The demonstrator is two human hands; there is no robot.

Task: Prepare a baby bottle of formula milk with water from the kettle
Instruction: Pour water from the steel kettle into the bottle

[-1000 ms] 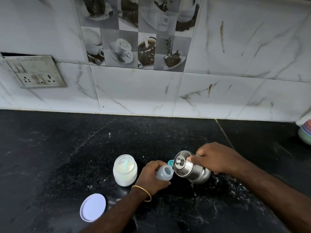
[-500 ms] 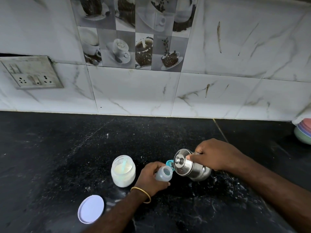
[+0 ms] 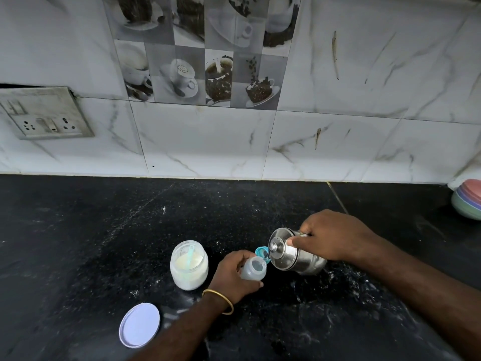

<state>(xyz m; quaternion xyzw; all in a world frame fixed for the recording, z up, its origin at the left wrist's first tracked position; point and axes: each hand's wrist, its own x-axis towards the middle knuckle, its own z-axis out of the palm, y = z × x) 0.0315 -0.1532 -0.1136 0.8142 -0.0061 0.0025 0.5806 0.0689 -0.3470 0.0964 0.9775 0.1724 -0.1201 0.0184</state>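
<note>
A small translucent baby bottle [image 3: 253, 268] stands open on the black counter, gripped by my left hand [image 3: 234, 273]. My right hand [image 3: 335, 237] holds a small steel kettle [image 3: 295, 252] by its handle, tipped left so its lidded top faces the bottle's mouth. A teal bottle cap [image 3: 261, 250] lies just behind the bottle, between it and the kettle. An open glass jar [image 3: 189, 265] of white formula powder with a pale scoop inside stands left of my left hand.
The jar's white lid [image 3: 139, 325] lies flat at the front left. Stacked pastel bowls [image 3: 468, 201] sit at the far right by the wall. A socket plate [image 3: 44, 115] is on the tiled wall at left. White powder specks dot the counter [image 3: 104, 243].
The kettle has tipped a little further toward the bottle. Both hands stay in nearly the same place; the view has shifted slightly.
</note>
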